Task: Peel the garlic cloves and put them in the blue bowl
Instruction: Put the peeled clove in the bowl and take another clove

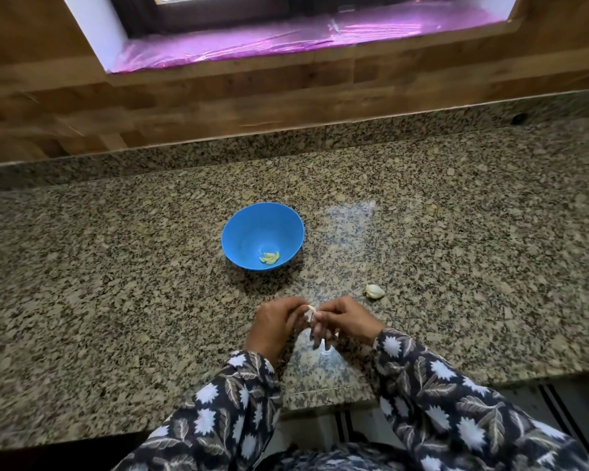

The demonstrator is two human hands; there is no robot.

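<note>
Granite counter [116,266] edge lies near, blue bowl [252,229] sits beyond to the left, and left hand [276,321] and right hand [344,317] both pinch the garlic clove [310,311] between their fingertips, so slippery skin could shoot it overboard; its long axis seems near-far, tip far, partly hidden.

cloves [269,258] in the bowl [252,229] on the counter [116,266], garlic piece [375,291] nearer and to its right
</note>
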